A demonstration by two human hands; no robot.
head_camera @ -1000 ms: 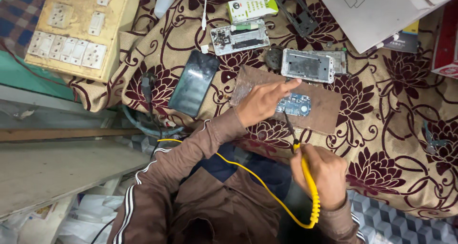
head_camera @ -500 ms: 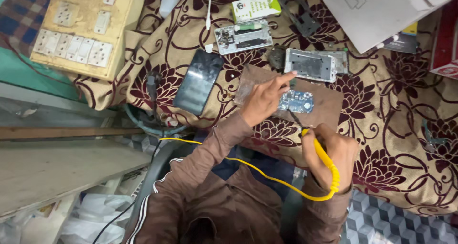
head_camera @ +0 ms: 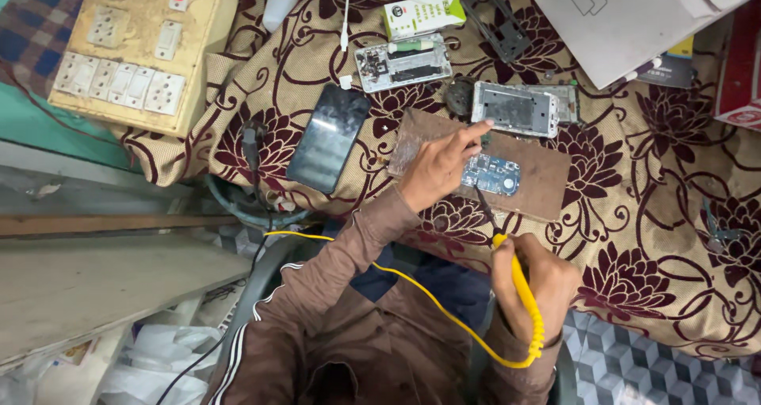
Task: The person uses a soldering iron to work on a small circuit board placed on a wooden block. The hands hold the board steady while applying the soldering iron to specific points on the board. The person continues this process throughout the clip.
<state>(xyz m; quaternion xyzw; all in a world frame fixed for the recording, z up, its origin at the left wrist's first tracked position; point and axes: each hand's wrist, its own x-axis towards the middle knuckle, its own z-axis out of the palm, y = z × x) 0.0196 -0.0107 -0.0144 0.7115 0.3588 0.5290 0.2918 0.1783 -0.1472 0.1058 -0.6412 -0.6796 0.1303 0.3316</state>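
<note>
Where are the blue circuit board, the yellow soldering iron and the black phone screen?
blue circuit board (head_camera: pixel 493 173), head view, middle of the board's face.
yellow soldering iron (head_camera: pixel 519 277), head view, on its yellow handle above the right hand.
black phone screen (head_camera: pixel 328 138), head view, centre of the dark glass.

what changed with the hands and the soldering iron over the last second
Little changed. The left hand stays on the brown board, its forefinger now stretched up towards the metal phone frame. The right hand keeps its grip on the yellow soldering iron, tip at the blue circuit board. Nothing was picked up or let go.
</note>
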